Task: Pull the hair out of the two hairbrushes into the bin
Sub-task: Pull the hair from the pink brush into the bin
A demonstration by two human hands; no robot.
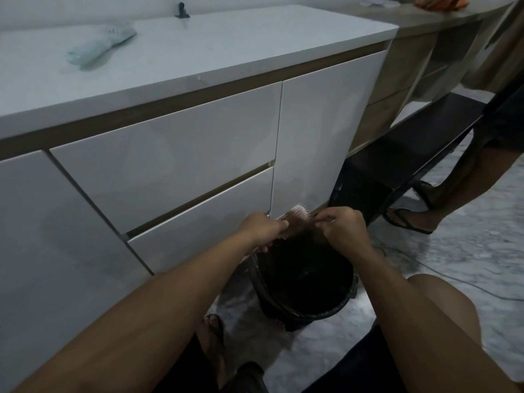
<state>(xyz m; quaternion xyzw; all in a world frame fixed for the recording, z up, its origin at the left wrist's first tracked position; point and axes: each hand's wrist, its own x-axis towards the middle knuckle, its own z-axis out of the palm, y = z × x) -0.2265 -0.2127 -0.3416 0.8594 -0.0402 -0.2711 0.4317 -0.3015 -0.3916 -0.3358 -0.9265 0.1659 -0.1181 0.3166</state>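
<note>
Pink hairbrush (295,215) held above the black-lined bin (300,310) on the floor; pale green hairbrush (102,48) lying on the white countertop.

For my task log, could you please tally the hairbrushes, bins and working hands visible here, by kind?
Hairbrushes: 2, a pink hairbrush held over the bin and a pale green hairbrush lying on the counter
Bins: 1, black bin
Hands: 2, left hand, right hand
Total: 5

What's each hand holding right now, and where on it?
Left hand grips the pink hairbrush at its handle end, above the bin. Right hand is pinched near the brush head, apparently on hair; strands are too blurred to confirm.
</note>
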